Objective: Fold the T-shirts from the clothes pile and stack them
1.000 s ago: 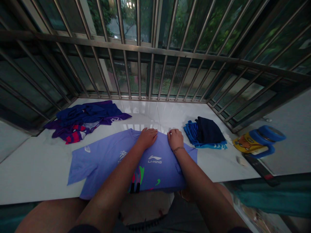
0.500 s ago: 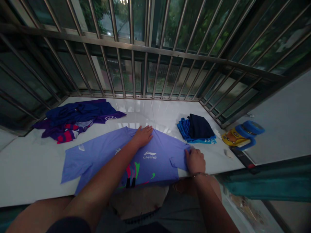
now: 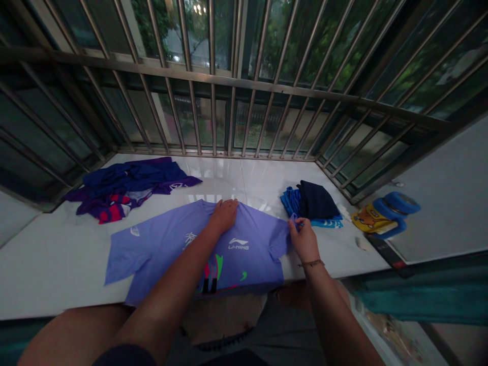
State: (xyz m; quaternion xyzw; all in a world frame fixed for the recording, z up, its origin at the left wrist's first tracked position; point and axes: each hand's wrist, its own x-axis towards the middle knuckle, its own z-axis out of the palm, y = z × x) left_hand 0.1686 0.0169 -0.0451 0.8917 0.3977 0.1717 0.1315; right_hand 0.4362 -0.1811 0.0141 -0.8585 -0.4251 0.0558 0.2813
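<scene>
Flat on the white ledge (image 3: 57, 264), 1 purple shirt (image 3: 168, 249) runs left-right, collar toward the bars. Left hand (image 3: 223, 216) presses the collar, fingers spread; right hand (image 3: 303, 239) pinches its right sleeve. 2 other clothing piles lie behind.

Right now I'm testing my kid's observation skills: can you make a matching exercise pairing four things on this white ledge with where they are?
Things:
1. lilac T-shirt
2. crumpled dark purple clothes
3. folded blue and black clothes
4. yellow cartoon item

Places:
A. far left
B. right edge, beside blue rings
C. under both hands
D. right of the right hand

Pairs: 1-C, 2-A, 3-D, 4-B
</scene>
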